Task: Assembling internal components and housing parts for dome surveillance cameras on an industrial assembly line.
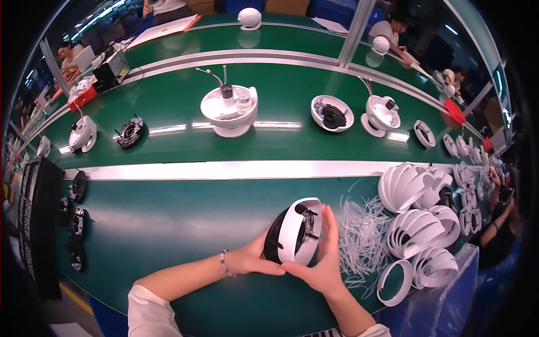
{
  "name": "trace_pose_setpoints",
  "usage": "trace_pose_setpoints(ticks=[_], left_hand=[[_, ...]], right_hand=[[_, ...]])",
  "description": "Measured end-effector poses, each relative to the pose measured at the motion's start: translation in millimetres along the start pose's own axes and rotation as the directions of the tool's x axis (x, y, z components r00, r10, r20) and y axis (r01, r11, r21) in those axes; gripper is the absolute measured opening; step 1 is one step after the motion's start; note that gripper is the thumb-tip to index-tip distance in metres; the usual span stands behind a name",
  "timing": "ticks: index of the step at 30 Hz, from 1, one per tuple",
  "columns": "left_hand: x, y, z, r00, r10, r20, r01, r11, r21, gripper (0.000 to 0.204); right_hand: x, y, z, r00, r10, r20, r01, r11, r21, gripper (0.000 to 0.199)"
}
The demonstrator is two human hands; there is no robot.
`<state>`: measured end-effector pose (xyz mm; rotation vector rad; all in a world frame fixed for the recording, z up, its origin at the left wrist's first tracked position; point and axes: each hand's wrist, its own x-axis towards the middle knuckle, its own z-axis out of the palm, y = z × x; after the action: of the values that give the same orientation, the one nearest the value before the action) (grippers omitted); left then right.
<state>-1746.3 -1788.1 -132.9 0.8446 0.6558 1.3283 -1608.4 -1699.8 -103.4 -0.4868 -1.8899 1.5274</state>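
Observation:
Between my two hands is a round housing part (291, 231), a white plastic band around a black body, tilted on its edge just above the green bench. Small electronic parts and wires show in its open side, facing right. My left hand (251, 259) holds it from the left and below, with fingers partly hidden behind the black side. From the right, my right hand (324, 268) closes on it, thumb low at the front and fingers upright along the far rim. Right of my right hand lies a heap of thin white cable ties (362, 238).
Nested white plastic rings (415, 233) are stacked at the right, with a single ring (394, 282) nearer me. Black round modules (77, 222) line the left edge beside a black rack (39, 224). Beyond a metal rail (224, 170), a conveyor belt carries half-assembled white devices (229, 111).

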Motion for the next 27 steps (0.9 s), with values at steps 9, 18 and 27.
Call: trace_pose_setpoints(ticks=[9, 18, 27], left_hand=[[-7, 3, 1, 0.974, -0.086, -0.209, -0.017, 0.895, -0.447, 0.057], [-11, 5, -7, 0.951, -0.072, -0.301, -0.119, 0.813, -0.570, 0.051], [-12, 11, -5, 0.960, -0.110, -0.257, -0.029, 0.876, -0.481, 0.078]], right_hand=[[-9, -4, 6, 0.981, 0.006, 0.192, 0.069, 0.923, -0.378, 0.115], [5, -14, 14, 0.981, -0.053, 0.186, 0.143, 0.844, -0.517, 0.107], [2, -26, 14, 0.976, -0.031, 0.217, 0.124, 0.893, -0.433, 0.106]])
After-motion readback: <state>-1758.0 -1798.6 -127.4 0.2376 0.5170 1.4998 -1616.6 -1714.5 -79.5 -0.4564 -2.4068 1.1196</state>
